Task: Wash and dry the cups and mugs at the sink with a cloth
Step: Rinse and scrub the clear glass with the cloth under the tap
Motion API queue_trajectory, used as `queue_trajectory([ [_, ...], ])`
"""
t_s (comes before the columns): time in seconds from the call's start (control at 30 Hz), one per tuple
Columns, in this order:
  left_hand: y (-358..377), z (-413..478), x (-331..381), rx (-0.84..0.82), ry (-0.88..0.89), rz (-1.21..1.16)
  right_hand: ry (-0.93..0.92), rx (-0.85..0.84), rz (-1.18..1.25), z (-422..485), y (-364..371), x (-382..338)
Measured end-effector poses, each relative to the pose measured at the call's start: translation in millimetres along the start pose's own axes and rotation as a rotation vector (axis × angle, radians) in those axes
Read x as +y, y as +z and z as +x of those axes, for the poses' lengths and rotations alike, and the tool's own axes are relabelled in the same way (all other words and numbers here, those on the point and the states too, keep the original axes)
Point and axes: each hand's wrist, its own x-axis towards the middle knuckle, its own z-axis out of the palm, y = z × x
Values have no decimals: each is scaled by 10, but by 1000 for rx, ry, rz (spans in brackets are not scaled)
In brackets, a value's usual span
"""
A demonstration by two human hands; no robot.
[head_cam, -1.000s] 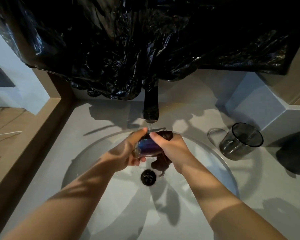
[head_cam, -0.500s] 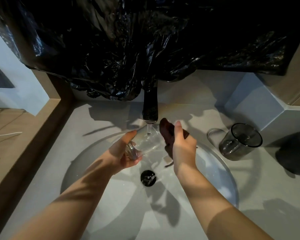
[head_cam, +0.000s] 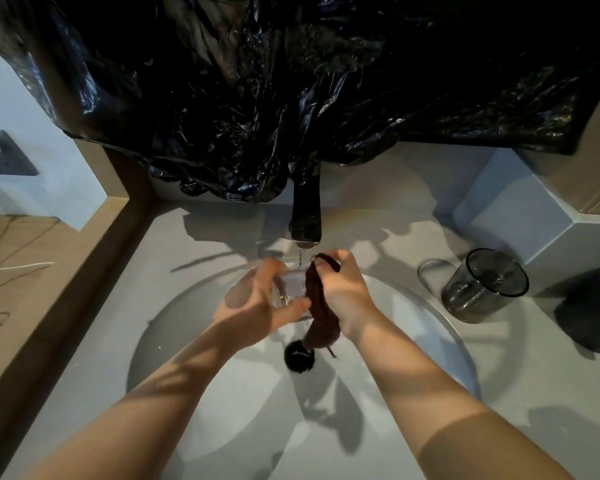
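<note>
My left hand (head_cam: 257,303) grips a clear glass cup (head_cam: 291,289) over the round white sink basin (head_cam: 430,327), right under the black tap (head_cam: 306,216), from which water runs onto the cup. My right hand (head_cam: 343,292) holds a dark brown cloth (head_cam: 317,306) pressed against the cup's right side; the cloth's tail hangs down toward the black drain (head_cam: 299,356). Much of the cup is hidden by my fingers.
A smoked glass mug with a handle (head_cam: 484,285) stands on the counter right of the basin, and a black mug (head_cam: 593,306) sits further right. Crumpled black plastic sheeting (head_cam: 291,91) hangs over the wall above the tap. A wooden ledge (head_cam: 32,271) with cables lies left.
My right hand, lifted off with the cloth half a second ago, has come back down and pressed the cloth against the cup. My left hand has turned the cup under the water.
</note>
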Motion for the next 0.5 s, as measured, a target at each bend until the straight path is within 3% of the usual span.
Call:
queue_trajectory([
  [0.07, 44, -18, -53, 24, 175, 182, 185, -27, -19, 51, -22, -90],
  [0.13, 95, -49, -42, 35, 131, 107, 177, -16, -50, 35, -26, -107],
  [0.23, 146, -26, 27, 34, -211, -411, -71, 44, 12, -97, 0, -22],
  [0.37, 200, 20, 69, -65, -818, -1353, -375, 44, -94, -193, 33, 178],
  [0.43, 185, -21, 41, -202, -890, -1500, -390, 73, -98, -179, 8, 182],
  [0.5, 166, -9, -10, -307, -831, -1297, -326, 118, -47, -133, -14, 158],
])
